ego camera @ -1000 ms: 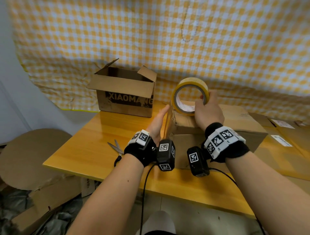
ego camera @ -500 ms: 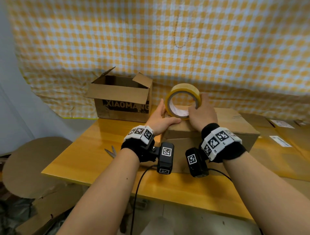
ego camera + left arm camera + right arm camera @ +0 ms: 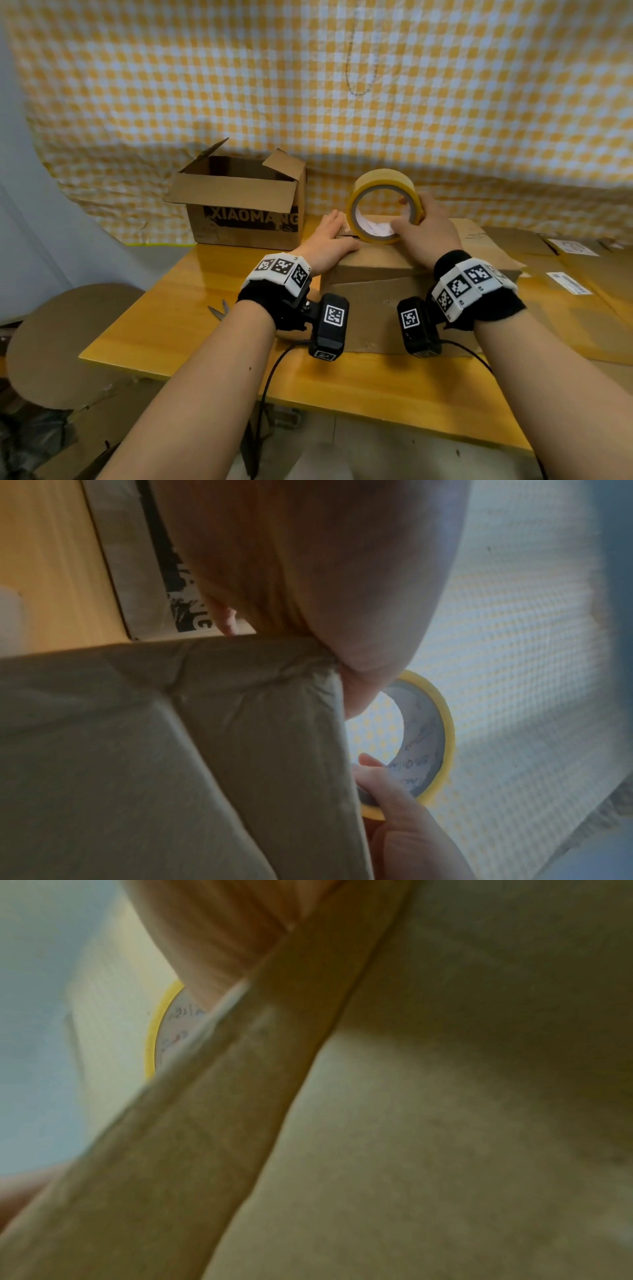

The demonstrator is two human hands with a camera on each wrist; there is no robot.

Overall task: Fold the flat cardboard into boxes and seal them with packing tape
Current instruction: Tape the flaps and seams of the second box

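We read the sealing as just starting — our right hand (image 3: 430, 233) curls round the tape roll (image 3: 383, 205), upright on the closed box (image 3: 383, 274) on the table (image 3: 191, 308); our left hand (image 3: 330, 240) presses flat on top. Another box (image 3: 239, 212) stands open behind, unsealed.
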